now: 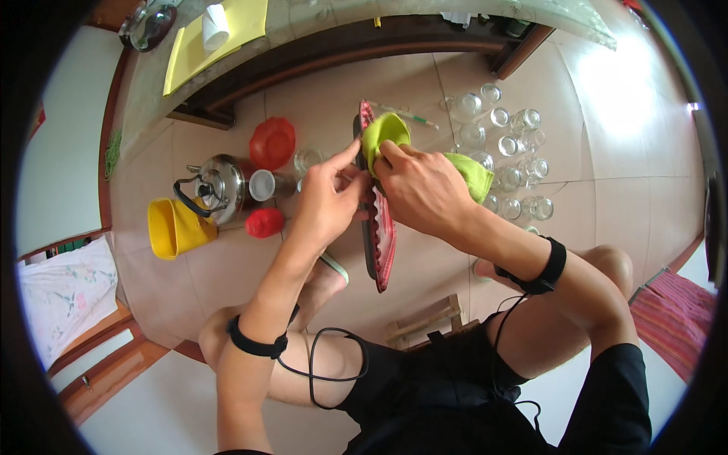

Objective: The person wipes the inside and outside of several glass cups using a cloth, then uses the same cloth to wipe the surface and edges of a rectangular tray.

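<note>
My left hand (334,190) grips a flat red-patterned tray (385,244) with a dark underside, tilted on edge so that it looks narrow from above. My right hand (424,185) holds a lime-green cloth (392,128) against the tray's upper part, on its red face. Another fold of the cloth hangs out past the right wrist. The fingertips of both hands are close together near the tray's middle, and the cloth hides part of the rim there.
Several glass jars and cups (510,178) stand on the tiled floor to the right. On the left are a steel kettle (219,187), a yellow container (176,227), a red scalloped bowl (273,142) and a metal cup (264,185). A glass-topped table (318,23) spans the far side.
</note>
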A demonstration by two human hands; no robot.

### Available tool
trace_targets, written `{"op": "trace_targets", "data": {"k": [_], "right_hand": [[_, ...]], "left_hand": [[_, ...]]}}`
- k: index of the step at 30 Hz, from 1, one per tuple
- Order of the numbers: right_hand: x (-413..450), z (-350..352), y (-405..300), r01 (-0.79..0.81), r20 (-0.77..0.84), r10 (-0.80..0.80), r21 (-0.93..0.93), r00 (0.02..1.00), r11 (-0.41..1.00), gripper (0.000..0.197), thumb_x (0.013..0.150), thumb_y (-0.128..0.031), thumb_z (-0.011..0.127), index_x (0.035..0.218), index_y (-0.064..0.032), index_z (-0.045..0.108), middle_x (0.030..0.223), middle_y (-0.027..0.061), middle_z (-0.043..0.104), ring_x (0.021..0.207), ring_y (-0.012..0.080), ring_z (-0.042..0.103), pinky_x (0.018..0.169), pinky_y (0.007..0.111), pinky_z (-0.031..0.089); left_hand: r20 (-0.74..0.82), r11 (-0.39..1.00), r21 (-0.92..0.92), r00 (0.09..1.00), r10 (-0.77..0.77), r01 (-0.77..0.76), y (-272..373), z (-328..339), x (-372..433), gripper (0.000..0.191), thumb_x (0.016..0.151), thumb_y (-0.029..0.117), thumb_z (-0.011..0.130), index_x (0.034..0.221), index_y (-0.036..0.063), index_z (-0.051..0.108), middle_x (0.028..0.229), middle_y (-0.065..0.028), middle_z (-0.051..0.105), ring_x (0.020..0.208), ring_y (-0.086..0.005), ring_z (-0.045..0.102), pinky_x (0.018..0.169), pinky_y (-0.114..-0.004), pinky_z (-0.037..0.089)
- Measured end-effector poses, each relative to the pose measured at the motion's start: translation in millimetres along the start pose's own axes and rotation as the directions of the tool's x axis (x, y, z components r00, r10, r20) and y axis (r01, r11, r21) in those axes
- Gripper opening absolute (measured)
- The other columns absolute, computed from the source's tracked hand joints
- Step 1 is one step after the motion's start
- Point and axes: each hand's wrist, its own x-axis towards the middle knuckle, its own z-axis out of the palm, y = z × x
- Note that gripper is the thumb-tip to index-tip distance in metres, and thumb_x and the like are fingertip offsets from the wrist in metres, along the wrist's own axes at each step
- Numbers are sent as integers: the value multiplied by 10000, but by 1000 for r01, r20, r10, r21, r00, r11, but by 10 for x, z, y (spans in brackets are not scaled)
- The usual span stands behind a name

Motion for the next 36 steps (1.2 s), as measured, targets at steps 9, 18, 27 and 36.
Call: {"op": "trace_targets", "data": {"k": [9, 18, 27, 36], "right_hand": [[-88, 73, -45, 60, -67, -58, 25, 996, 998, 119, 745, -107, 620, 818, -17, 645, 870, 110, 599, 794, 227, 666, 605, 345, 551], [-100, -107, -50, 65, -96, -56, 97, 994, 993, 124, 737, -114, 627, 811, -16, 648, 882, 125, 611, 755, 242, 671, 604, 352, 550], [-39, -239, -96, 16, -54, -9, 114, 998, 993, 131, 735, -109, 627, 806, -4, 659, 838, 132, 618, 728, 252, 673, 600, 361, 549], [-41, -235, -113, -1, -85, 17, 189, 996, 982, 117, 714, -115, 644, 746, -4, 662, 844, 157, 635, 709, 272, 678, 599, 373, 552]], "left_hand": [[22, 998, 55, 1000, -20, 18, -5, -37, 4, 526, 954, -21, 559, 1456, 84, 443, 916, 1, 572, 789, -77, 606, 714, -245, 590], [12, 998, 14, 998, -54, 54, 26, -10, -13, 513, 969, 15, 562, 1460, 97, 434, 937, 8, 565, 841, -98, 624, 667, -295, 623], [-34, 994, -76, 996, -81, 78, 18, -31, 27, 491, 969, 13, 562, 1438, 124, 468, 925, -36, 617, 773, -122, 664, 655, -293, 631], [-35, 991, -104, 996, -83, 79, 15, -35, 8, 488, 964, 1, 569, 1428, 127, 482, 900, -32, 618, 771, -125, 665, 659, -302, 635]]}}
